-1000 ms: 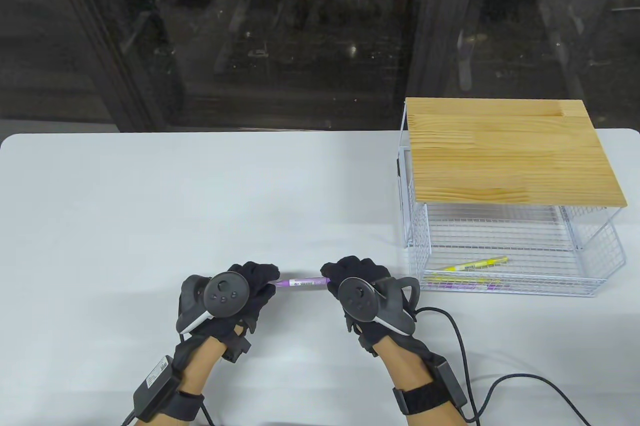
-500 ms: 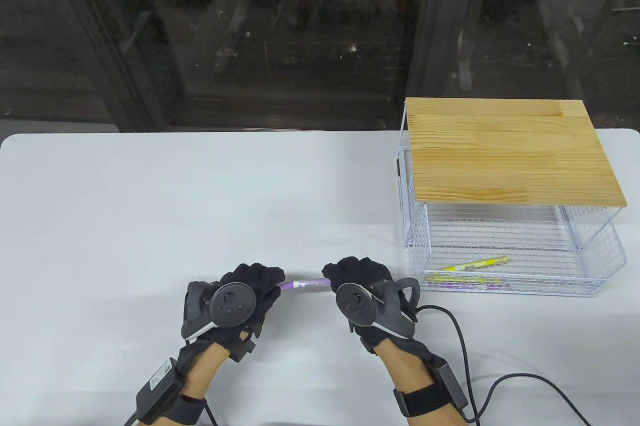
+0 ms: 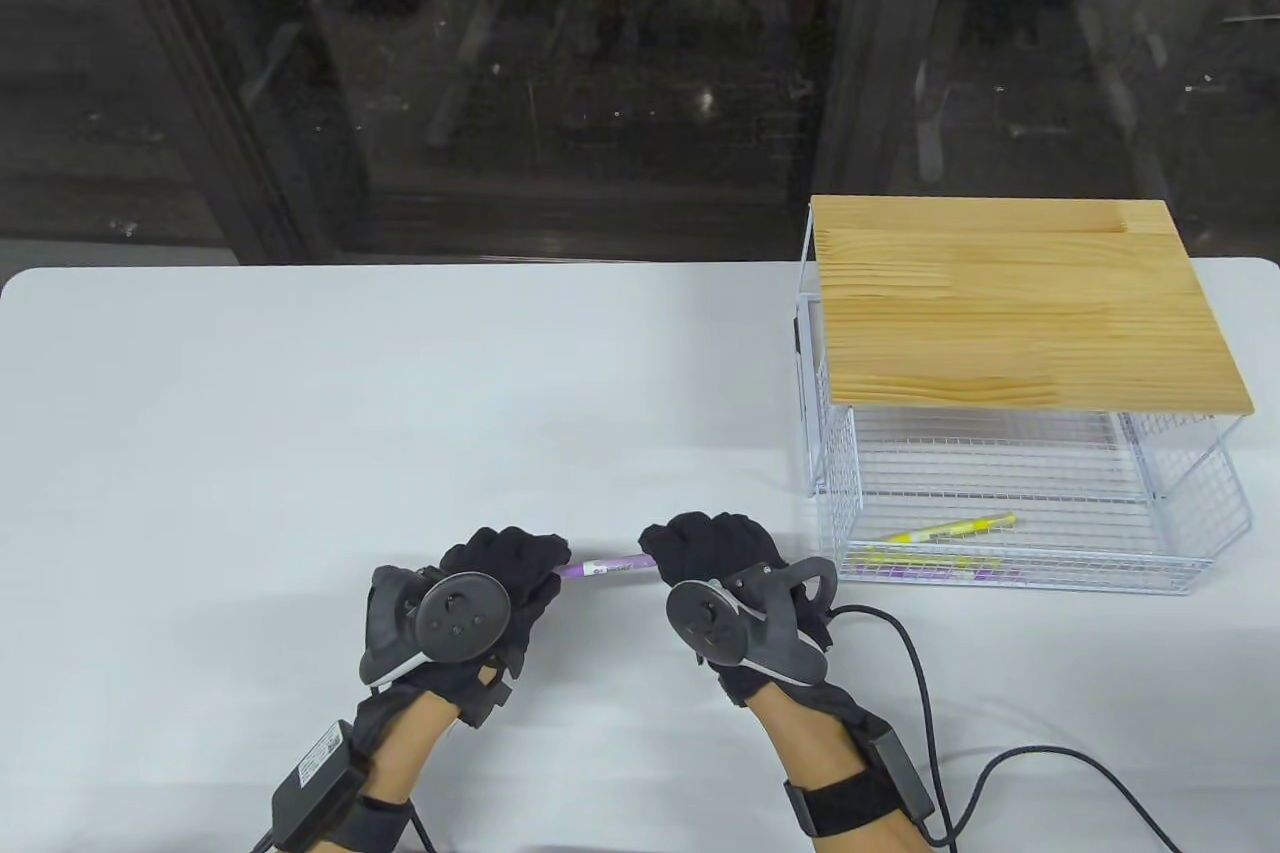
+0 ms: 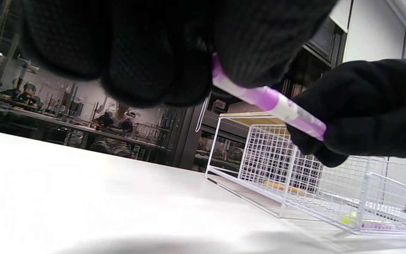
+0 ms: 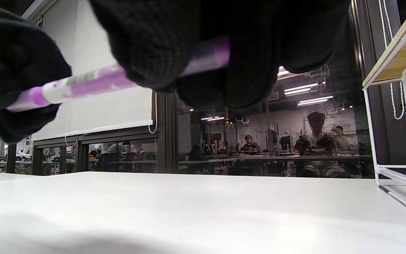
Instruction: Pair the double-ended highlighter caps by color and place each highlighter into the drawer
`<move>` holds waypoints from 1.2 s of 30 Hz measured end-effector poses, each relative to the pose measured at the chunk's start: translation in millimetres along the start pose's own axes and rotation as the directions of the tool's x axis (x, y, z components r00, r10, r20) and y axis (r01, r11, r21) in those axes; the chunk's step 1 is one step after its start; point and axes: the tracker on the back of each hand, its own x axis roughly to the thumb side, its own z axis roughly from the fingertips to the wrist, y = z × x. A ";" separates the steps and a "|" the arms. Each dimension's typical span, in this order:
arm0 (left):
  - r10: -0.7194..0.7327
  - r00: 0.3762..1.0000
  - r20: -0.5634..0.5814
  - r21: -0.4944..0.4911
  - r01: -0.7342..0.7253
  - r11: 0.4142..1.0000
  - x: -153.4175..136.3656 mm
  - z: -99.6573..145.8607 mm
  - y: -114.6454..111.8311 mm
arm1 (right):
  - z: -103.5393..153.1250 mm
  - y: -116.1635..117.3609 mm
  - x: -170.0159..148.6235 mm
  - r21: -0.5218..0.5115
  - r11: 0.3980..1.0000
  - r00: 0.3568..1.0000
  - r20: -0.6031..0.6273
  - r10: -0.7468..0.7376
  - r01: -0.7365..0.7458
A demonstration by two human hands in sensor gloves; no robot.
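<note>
1. The left grip (image 3: 505, 565) is curled round the left end of the purple highlighter (image 3: 607, 566).
2. The right grip (image 3: 715, 548) is clamped on its right end.
3. The pen spans the gap between them, held above the white surface (image 3: 400, 393).
4. To the right, the wire drawer (image 3: 1190, 583) stands pulled out, holding a yellow highlighter (image 3: 950, 529) and another purple one (image 3: 935, 570).

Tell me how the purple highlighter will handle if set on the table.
The purple highlighter looks round and slim, so it may roll. Held straight between left hand and right hand, it seems stiff, and probably light.
</note>
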 end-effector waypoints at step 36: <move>0.107 0.990 -0.094 0.009 -0.107 0.994 -11.4 0.1 7.1 | -0.9 -3.5 14.7 0.014 1.000 0.999 0.033 -0.008 0.008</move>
